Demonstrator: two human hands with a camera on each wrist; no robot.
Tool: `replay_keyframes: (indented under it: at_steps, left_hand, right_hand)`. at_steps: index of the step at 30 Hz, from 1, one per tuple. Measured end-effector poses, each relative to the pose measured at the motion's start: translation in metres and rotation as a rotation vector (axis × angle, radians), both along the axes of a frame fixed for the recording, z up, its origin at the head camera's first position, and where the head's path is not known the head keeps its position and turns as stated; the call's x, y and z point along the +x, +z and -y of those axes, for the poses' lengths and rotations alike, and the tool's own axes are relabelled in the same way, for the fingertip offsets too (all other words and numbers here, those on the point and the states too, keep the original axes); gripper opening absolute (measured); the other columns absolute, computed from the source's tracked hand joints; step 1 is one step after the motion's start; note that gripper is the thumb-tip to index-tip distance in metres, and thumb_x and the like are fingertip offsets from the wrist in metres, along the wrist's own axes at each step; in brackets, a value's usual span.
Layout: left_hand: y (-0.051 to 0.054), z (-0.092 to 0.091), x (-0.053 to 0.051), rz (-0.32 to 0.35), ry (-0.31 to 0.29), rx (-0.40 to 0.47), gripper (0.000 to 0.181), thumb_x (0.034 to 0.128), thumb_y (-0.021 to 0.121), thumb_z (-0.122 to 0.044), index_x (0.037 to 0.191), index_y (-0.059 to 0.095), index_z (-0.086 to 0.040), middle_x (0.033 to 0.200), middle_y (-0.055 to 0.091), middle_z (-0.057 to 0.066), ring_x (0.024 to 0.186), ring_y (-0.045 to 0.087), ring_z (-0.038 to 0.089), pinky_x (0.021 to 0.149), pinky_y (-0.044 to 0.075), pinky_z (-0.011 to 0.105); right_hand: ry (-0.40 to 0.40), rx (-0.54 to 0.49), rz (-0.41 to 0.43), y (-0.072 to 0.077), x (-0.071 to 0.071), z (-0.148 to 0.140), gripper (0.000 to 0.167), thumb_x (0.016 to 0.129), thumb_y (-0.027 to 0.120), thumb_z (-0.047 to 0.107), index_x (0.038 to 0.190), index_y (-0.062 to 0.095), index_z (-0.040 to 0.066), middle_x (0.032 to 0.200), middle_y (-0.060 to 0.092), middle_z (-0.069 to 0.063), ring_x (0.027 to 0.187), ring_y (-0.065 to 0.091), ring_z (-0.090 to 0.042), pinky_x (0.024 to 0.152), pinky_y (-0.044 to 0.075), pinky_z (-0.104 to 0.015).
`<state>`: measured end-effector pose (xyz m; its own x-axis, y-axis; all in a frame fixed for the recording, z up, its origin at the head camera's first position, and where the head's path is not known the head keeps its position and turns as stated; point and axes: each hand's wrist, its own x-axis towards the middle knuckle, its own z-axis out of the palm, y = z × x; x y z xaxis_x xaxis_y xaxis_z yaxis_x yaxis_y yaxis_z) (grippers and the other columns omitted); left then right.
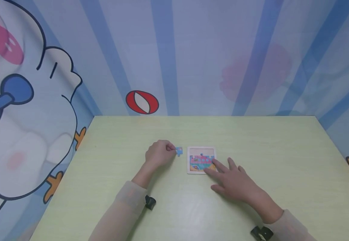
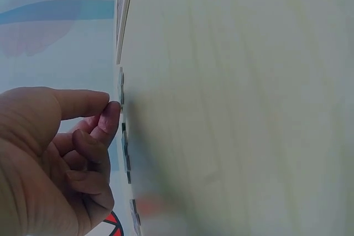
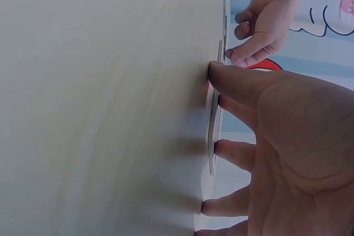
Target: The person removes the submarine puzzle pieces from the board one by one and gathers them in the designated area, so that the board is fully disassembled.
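Puzzle piece [image 1: 179, 150] apparently pinched at 3 o'clock of left hand [image 1: 160, 154], contact partly hidden; puzzle frame [image 1: 188, 161] set at piece's 3; bare strip [image 1: 196, 151] at frame's 12; frame touched at 4 by splayed right hand [image 1: 236, 182].

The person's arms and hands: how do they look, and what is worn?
The left sleeve and right sleeve look plain pale beige. A small black device shows beside each sleeve's end. The left hand and right hand are bare; no rings show.
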<state>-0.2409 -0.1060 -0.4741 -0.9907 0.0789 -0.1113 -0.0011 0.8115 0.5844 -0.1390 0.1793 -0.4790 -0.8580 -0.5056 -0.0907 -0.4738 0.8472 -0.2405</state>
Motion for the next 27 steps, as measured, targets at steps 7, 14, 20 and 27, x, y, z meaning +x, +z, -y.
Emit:
replay_keyframes:
  at_steps: [7,14,20,27]
  left_hand:
    - [0.004,-0.004,0.001,-0.023,-0.077,0.052,0.009,0.0958,0.072,-0.024,0.1,0.078,-0.018,0.089,0.071,-0.006,0.084,0.065,0.015,0.082,0.051,0.043]
    - [0.003,-0.016,0.004,0.013,-0.217,0.079,0.01,0.0969,0.073,-0.026,0.103,0.076,-0.018,0.091,0.07,-0.006,0.085,0.064,0.015,0.079,0.052,0.039]
    - [0.0,-0.025,0.005,0.051,-0.278,0.048,0.017,0.0925,0.077,-0.029,0.108,0.075,-0.021,0.091,0.069,-0.008,0.082,0.063,0.013,0.075,0.051,0.037]
    - [0.0,-0.032,0.006,0.086,-0.311,0.021,0.023,0.089,0.079,-0.033,0.109,0.075,-0.023,0.088,0.068,-0.01,0.081,0.063,0.012,0.072,0.05,0.036]
  right_hand:
    - [0.007,0.003,-0.007,0.001,-0.002,0.001,0.056,0.102,0.065,0.042,0.154,0.052,0.028,0.164,0.036,-0.015,0.139,0.03,-0.067,0.099,0.036,-0.079]
    - [0.031,-0.017,-0.007,0.006,-0.003,0.007,0.058,0.1,0.067,0.04,0.155,0.051,0.026,0.163,0.038,-0.017,0.136,0.032,-0.069,0.099,0.036,-0.078]
    - [0.047,-0.034,-0.007,0.007,-0.003,0.017,0.058,0.1,0.068,0.038,0.155,0.05,0.028,0.164,0.036,-0.017,0.134,0.033,-0.071,0.098,0.038,-0.077]
    - [0.043,-0.023,0.003,0.005,-0.006,0.026,0.058,0.1,0.068,0.039,0.154,0.051,0.031,0.166,0.032,-0.017,0.134,0.033,-0.071,0.097,0.039,-0.076]
